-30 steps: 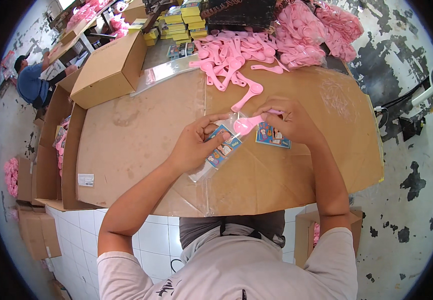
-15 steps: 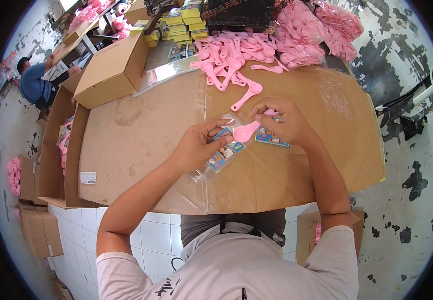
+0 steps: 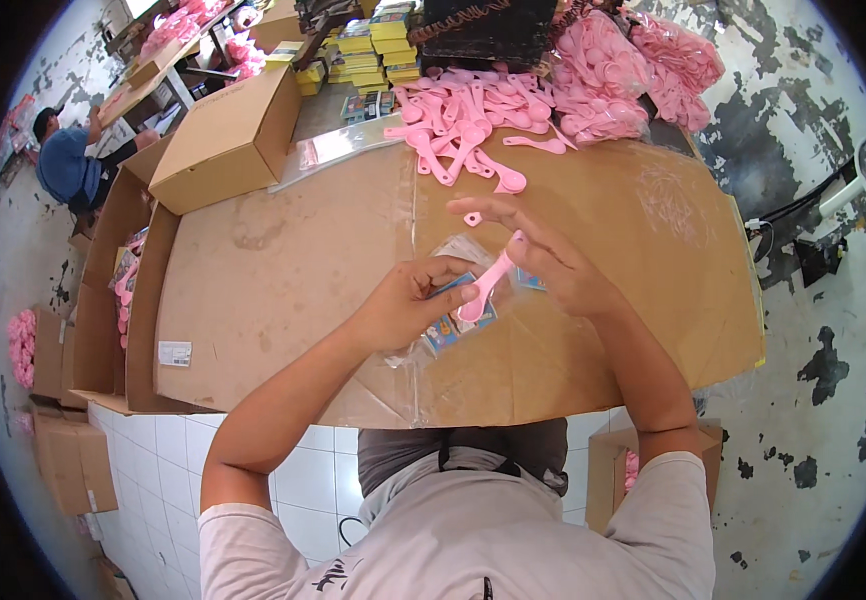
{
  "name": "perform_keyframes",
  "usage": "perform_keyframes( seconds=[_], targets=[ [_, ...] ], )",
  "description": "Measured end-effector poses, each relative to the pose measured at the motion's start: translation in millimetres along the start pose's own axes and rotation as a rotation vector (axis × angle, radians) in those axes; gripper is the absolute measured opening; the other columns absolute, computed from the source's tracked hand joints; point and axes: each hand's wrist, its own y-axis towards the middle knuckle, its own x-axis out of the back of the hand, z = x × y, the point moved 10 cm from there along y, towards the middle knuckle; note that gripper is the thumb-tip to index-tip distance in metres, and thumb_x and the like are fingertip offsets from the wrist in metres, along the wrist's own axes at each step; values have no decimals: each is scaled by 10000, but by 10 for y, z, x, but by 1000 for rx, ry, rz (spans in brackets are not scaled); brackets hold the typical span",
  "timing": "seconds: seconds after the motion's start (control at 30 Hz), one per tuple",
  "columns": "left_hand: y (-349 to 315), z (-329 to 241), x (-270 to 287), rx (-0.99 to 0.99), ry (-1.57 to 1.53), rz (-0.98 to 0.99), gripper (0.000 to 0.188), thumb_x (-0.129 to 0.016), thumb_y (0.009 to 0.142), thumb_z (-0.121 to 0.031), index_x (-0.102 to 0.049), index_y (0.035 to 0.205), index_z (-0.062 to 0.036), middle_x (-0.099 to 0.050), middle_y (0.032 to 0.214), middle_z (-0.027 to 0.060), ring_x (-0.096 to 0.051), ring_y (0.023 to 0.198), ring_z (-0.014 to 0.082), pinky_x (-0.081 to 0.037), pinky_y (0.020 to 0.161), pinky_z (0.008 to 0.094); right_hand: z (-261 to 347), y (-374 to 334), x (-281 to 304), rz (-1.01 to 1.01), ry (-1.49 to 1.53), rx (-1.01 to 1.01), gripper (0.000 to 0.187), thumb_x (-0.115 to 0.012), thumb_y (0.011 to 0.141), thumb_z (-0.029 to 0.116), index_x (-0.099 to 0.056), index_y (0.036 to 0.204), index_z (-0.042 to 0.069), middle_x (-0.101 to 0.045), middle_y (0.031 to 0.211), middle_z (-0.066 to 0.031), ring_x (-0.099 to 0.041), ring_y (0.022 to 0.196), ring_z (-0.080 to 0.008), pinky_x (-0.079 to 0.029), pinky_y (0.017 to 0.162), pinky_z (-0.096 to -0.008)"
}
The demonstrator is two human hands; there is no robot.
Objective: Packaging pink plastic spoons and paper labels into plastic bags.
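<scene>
A pink measuring spoon [image 3: 494, 281] slants over the near middle of the cardboard-covered table. My left hand [image 3: 415, 303] pinches its bowl end under the thumb, together with a clear plastic bag [image 3: 411, 352] that has a colourful printed card [image 3: 443, 334] in it. My right hand [image 3: 563, 262] is open, fingers stretched to the left, with its thumb side against the spoon's upper handle end. Another printed card [image 3: 531, 280] lies partly hidden under that hand. Just beyond the fingers is a loose pink spoon [image 3: 511, 182], its handle partly covered.
A heap of pink spoons [image 3: 468, 112] covers the table's far side, with bagged pink spoons [image 3: 603, 75] behind it. Stacks of yellow-edged cards [image 3: 358, 55] stand far left of it. A closed carton [image 3: 223, 140] sits at left above an open box [image 3: 143, 330]. Farther left, a person [image 3: 71, 165] sits.
The spoon has swung more upright, its bowl moving down over the bag into my left thumb's pinch. My right hand's fingers have unfolded from the handle.
</scene>
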Motion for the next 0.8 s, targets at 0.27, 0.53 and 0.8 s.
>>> perform_keyframes(
  seconds=[0.27,0.53,0.8],
  targets=[
    [-14,22,44,-11,-308,73,311,-608,1043,-172,-606,1312,-16,-721,1082,45,-664,938,85,-549,790,260,-8,34,-130,92,377,101,631,-433,1039,450,-416,1510,31,-444,1551,-164,-411,1446,-272,-316,1183,-433],
    [-23,5,-21,-64,-365,149,338,-618,1039,-205,-590,1321,-21,-713,1133,51,-665,999,95,-548,838,261,591,118,-50,45,-380,70,158,-668,945,75,-715,1082,11,-671,1108,-107,-641,1041,-209,-499,921,-355],
    [-14,-120,230,-122,-243,-139,367,-593,1040,-186,-552,1370,-32,-630,1296,118,-634,1149,163,-566,874,295,1294,111,126,-50,-898,261,95,-704,909,91,-722,972,23,-660,895,-60,-635,835,-181,-507,724,-338]
  ],
)
